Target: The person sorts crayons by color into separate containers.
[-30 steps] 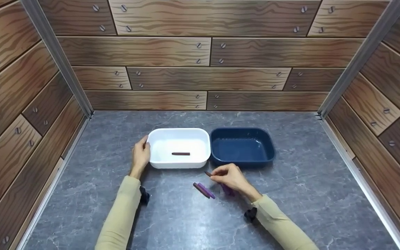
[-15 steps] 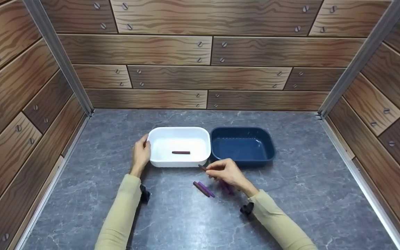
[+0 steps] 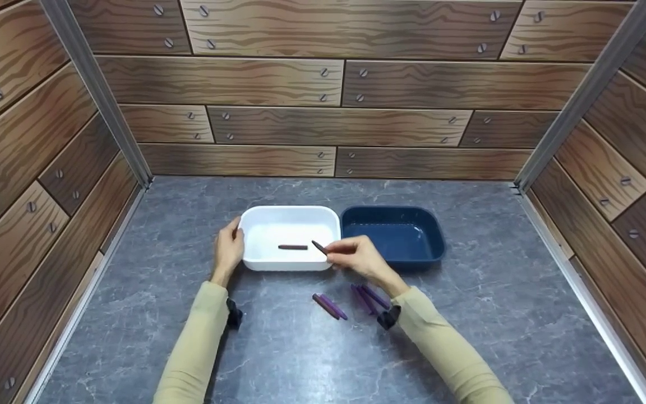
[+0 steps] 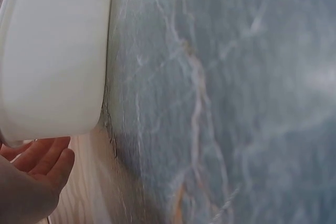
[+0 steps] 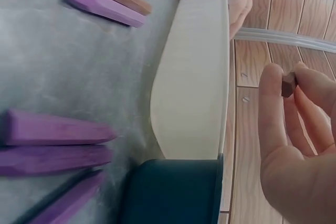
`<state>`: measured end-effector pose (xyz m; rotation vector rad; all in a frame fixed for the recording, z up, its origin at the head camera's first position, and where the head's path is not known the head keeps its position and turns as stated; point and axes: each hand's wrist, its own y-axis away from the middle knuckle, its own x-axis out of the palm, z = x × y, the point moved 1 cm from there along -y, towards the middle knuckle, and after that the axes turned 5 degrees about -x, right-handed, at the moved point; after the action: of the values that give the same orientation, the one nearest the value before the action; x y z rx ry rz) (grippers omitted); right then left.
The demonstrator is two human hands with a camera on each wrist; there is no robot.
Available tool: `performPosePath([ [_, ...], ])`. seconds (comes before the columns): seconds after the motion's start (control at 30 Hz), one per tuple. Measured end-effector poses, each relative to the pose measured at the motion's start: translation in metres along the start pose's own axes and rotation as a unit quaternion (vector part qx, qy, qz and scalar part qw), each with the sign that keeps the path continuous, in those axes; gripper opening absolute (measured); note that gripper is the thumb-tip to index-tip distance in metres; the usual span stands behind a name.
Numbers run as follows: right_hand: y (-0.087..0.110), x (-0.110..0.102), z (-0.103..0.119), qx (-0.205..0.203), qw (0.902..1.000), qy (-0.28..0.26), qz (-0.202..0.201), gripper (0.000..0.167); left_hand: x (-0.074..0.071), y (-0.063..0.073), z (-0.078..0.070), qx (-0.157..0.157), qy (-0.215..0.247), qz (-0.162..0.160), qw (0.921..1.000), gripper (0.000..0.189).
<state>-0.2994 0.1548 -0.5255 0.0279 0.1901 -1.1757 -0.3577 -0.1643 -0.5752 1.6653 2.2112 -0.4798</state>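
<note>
My left hand [image 3: 227, 249] rests against the left end of a white rectangular dish [image 3: 286, 265]; in the left wrist view its loosely bent fingers [image 4: 62, 167] touch the outer end wall. Inside that dish lies one brown crayon [image 3: 292, 247]. My right hand [image 3: 359, 257] pinches a second brown crayon [image 3: 318, 247] between thumb and fingertips, over the dish's front right corner. From the right wrist, only the faceted end of this crayon [image 5: 289, 84] shows. On the table in front, another brown crayon [image 3: 324, 307] lies beside a purple crayon [image 3: 335, 306].
A dark blue dish [image 3: 393, 238] stands against the white dish's right side. Several purple crayons [image 3: 365, 298] lie on the grey marbled table [image 3: 289, 348], near my right wrist. Wood-patterned walls [image 3: 334, 126] enclose the back and both sides.
My right hand has carried the pinched brown crayon forward and left, from in front of the dishes to over the white dish. The left hand has stayed at its end.
</note>
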Motion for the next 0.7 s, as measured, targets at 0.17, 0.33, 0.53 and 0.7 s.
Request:
performPosePath([
  [0.17, -0.016, 0.004, 0.002, -0.002, 0.9997, -0.023, -0.011, 0.029, 0.001, -0.001, 0.001, -0.003, -0.006, 0.001, 1.0000, 0.042],
  [0.33, -0.030, 0.006, 0.001, -0.008, 0.9991, -0.024, -0.034, 0.028, 0.001, -0.001, 0.000, -0.011, -0.010, 0.007, 0.9999, 0.043],
  [0.53, -0.043, 0.008, 0.000, -0.013, 0.9984, -0.032, -0.045, 0.026, 0.001, 0.000, -0.003, -0.009, -0.013, -0.003, 0.9999, 0.043],
  [0.7, -0.054, 0.013, -0.003, -0.012, 0.9983, -0.030, -0.048, 0.026, 0.002, 0.001, -0.001, -0.015, -0.002, 0.002, 0.9999, 0.043],
])
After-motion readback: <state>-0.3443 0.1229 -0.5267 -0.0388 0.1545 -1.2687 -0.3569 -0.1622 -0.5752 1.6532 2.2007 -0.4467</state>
